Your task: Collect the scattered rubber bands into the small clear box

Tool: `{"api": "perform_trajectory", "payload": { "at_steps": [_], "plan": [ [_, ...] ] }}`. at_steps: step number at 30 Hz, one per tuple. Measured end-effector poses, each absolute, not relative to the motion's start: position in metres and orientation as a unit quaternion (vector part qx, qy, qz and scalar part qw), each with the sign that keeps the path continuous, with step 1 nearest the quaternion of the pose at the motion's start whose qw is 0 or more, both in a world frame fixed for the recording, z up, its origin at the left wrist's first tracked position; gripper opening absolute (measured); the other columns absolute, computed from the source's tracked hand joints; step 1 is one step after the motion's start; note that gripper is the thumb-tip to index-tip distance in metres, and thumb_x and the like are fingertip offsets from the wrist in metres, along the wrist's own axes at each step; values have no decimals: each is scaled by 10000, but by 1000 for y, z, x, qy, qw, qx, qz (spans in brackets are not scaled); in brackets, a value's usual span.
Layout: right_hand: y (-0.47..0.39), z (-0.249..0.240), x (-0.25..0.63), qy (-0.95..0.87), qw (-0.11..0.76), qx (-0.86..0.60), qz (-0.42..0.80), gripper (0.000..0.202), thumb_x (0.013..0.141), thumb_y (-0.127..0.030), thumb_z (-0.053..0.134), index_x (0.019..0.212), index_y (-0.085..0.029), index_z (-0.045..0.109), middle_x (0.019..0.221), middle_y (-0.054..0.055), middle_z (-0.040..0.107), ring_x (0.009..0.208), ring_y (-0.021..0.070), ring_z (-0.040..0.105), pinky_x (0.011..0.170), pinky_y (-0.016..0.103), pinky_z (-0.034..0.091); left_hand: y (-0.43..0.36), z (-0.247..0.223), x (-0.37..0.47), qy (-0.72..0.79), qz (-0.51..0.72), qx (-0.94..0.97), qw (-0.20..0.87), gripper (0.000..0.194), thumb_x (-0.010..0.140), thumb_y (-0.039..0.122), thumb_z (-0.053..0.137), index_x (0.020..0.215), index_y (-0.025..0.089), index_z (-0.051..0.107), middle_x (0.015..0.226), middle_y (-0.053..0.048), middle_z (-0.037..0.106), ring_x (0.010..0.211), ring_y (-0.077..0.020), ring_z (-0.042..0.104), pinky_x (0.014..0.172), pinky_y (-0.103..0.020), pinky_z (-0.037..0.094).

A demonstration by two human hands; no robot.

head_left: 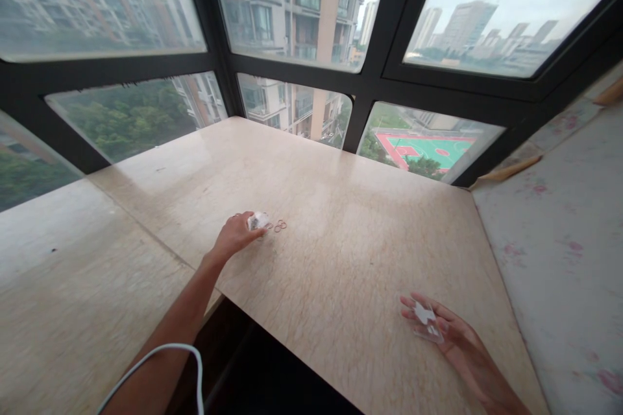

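While the right hand (452,332) grips a clear case (429,332), the left hand (235,233), nearer small rings (280,226), pinches a whitish item (257,220).

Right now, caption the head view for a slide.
Left hand gripping a whitish item beside small rings; right hand holding a clear object.
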State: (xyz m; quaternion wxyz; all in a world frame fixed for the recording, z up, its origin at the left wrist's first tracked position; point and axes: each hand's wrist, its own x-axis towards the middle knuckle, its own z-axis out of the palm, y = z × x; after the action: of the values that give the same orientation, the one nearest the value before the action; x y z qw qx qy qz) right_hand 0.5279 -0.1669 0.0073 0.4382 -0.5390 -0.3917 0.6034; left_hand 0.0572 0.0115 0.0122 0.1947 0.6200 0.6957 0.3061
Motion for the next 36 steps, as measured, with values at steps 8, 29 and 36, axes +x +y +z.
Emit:
{"api": "perform_trajectory", "payload": {
  "at_steps": [8,29,36],
  "plan": [
    [-170,0,529,-387,450,-538,599,498,793,-566,582,1181,-263,662,1287,141,592,1136,343,582,954,505,454,-2,32,56,708,401,534,229,661,632,560,725,1138,158,584,1062,-136,649,1014,-300,595,878,-391,441],
    [-222,6,540,-308,555,-556,537,444,807,-517,590,1153,-250,668,1313,132,574,1178,339,550,953,464,467,-65,43,156,325,585,335,663,453,688,243,721,1105,237,544,1053,-45,663,1101,-273,603,950,-416,461],
    [-226,18,562,-151,647,-528,529,331,839,-471,561,983,-205,696,1208,109,650,1179,279,561,971,434,476,-86,20,261,293,443,454,715,558,640,202,793,1065,218,430,1134,-111,629,1014,-232,617,852,-357,472]
  ]
}}
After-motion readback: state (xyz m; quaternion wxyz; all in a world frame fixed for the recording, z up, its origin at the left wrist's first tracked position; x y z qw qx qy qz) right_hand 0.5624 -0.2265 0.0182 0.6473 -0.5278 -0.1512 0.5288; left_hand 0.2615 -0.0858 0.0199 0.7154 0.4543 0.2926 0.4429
